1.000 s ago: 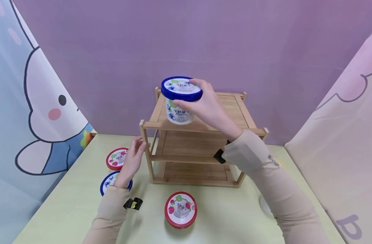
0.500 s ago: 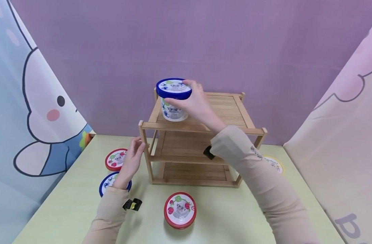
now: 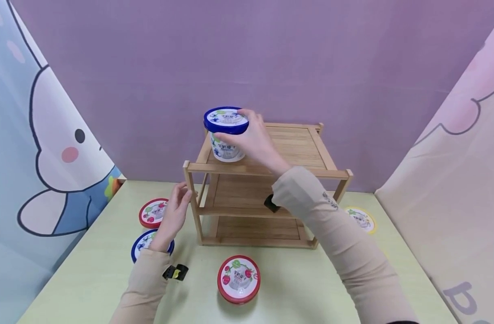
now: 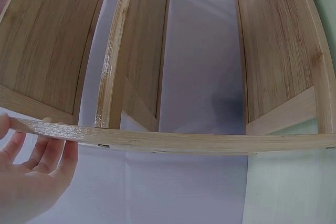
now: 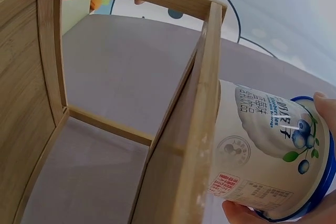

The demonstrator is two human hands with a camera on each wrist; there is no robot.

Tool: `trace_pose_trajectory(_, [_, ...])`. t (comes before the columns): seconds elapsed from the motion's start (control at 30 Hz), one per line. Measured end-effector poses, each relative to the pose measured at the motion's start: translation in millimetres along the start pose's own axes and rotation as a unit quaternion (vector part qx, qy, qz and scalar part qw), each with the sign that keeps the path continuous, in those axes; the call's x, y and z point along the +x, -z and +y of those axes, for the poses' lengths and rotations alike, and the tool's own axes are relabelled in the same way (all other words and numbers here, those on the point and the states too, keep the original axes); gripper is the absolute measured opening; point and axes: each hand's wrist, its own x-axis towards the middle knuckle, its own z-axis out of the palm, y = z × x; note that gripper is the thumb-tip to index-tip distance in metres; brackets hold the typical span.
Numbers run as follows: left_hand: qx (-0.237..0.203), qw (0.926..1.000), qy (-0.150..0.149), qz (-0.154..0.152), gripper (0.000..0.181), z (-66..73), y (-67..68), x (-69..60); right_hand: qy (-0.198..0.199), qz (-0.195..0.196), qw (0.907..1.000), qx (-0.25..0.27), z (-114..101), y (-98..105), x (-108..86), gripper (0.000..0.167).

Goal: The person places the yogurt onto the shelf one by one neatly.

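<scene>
Right hand [image 3: 254, 140] is up and forward, thumb near side, fingers far side, holding the blue-lidded tub [image 3: 226, 119] upright at the top shelf's [image 3: 293, 145] front-left corner. Left hand [image 3: 174, 215] sits lower, fingers curled round the front-left post [image 3: 196, 217].

With the rack [image 3: 247, 193] as the dial's centre, its two lower bays open toward six, between the front posts; the right sleeve [image 3: 352, 256] hangs before their four o'clock side. On the top shelf [image 3: 295, 144], room lies at three from the raised tub [image 3: 226, 128] and right hand [image 3: 253, 140]. Purple backdrop [image 3: 247, 54] closes twelve. The left hand [image 3: 175, 209] blocks the near-left post, two left-hand tubs [image 3: 151, 213] crowding it from eight. A front tub [image 3: 239, 280] stands past six, open surface [image 3: 299, 288] either side; a yellow-lidded tub [image 3: 361, 219] narrows four
</scene>
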Motion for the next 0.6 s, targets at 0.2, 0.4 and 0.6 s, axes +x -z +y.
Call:
trace_pose_trajectory(0.2, [0.004, 1.0000, 0.001, -0.003, 0.037, 0.7, 0.1, -0.4, -0.012, -0.003, 0.9999, 0.012, 3.1, -1.4, 2.0, 0.084])
trace_pose_trajectory(0.4, [0.004, 1.0000, -0.005, -0.004, 0.036, 1.4, 1.0, -0.7, -0.010, -0.002, 0.9999, 0.009, 5.8, -3.4, 3.9, 0.085])
trace_pose_trajectory(0.6, [0.005, 1.0000, -0.005, -0.002, 0.036, 1.2, 1.9, -1.3, 0.000, -0.003, 0.9999, 0.013, 8.9, -7.0, 5.8, 0.085])
